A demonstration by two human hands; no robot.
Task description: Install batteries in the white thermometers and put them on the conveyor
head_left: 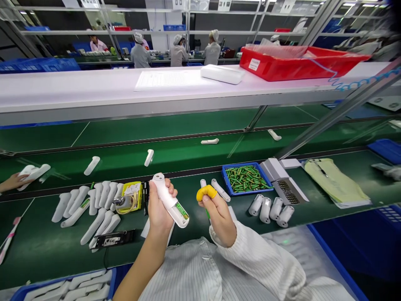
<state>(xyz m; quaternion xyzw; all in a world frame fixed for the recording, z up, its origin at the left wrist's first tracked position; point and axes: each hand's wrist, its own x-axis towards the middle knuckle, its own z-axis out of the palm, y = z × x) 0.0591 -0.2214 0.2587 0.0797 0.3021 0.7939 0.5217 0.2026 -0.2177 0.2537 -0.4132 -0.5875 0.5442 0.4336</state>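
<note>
My left hand [161, 205] is wrapped round a white handheld device [165, 191], shaped like a forehead thermometer. The device is tilted, its lower end toward the right, and its uncovered battery compartment [181, 211] shows green inside. Just to the right, my right hand [219, 217] is closed, thumb against the index finger, which wears a yellow finger cot [206, 192]. A green battery [207, 214] shows partly below its curled fingers; the hand hides the rest. The two hands are apart. Behind my right hand lie narrow white parts [220, 190].
A blue tray [232, 190] of green batteries stands right of centre, near several upright white devices [265, 209]. More white devices [105, 194] lie left, beside a yellow tray [138, 200]. Others sit on the green belt [178, 156]. Another person's hand [14, 182] reaches in at left.
</note>
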